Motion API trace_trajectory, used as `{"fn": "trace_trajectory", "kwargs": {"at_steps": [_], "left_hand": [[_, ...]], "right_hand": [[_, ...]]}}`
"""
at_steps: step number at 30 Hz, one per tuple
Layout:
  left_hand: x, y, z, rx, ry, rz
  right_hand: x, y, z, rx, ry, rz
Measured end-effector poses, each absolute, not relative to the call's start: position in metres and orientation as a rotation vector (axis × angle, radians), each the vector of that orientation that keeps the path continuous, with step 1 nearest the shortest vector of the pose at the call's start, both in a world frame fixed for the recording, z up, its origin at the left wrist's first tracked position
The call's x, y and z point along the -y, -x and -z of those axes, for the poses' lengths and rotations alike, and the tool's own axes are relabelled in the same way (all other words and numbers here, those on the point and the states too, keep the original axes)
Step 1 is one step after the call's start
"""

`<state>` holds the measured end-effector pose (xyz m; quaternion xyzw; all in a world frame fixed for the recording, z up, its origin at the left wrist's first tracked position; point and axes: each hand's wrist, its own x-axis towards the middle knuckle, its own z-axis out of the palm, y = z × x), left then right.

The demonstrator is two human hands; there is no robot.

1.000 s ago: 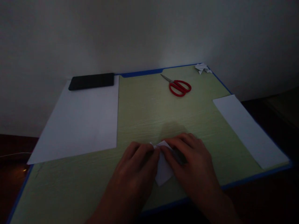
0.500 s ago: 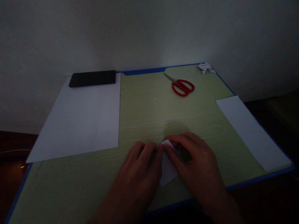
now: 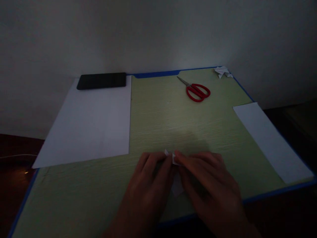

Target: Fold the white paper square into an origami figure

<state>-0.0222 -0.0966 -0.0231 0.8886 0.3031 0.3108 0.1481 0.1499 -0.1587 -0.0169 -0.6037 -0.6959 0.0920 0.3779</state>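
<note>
A small piece of folded white paper [image 3: 177, 185] is between my two hands, near the front edge of the table. My left hand [image 3: 150, 180] pinches its left side with thumb and fingers. From the other side my right hand [image 3: 210, 180] grips it, the index fingertip lying on a raised flap at the top and the thumb lower down. A small white point of the paper sticks up beyond the left fingertips. Much of the paper is hidden under the fingers, so its full shape cannot be made out.
Red-handled scissors [image 3: 198, 92] lie at the back, right of centre. A folded paper figure [image 3: 223, 71] sits in the far right corner. A black phone [image 3: 102, 81] rests on a large white sheet [image 3: 91, 125] at left. A white paper strip [image 3: 269, 140] lies along the right edge.
My right index finger has come over the top of the paper, where a flap now stands folded up. Less of the paper shows between my hands. The view has shifted slightly.
</note>
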Motion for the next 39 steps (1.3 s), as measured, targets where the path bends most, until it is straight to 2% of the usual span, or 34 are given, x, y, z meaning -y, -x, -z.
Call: {"fn": "trace_trajectory", "kwargs": {"at_steps": [10,21,39], "left_hand": [[0.097,0.028,0.022,-0.933,-2.394,-0.916],[0.099,0.031,0.023,-0.942,-2.467,-0.840],[0.091,0.025,0.007,-0.910,-2.505,-0.855]], "right_hand": [[0.167,-0.159,0.021,1.909,1.529,-0.332],[0.161,-0.156,0.018,1.768,1.613,-0.448],[0.184,-0.168,0.020,1.708,1.676,-0.325]]}}
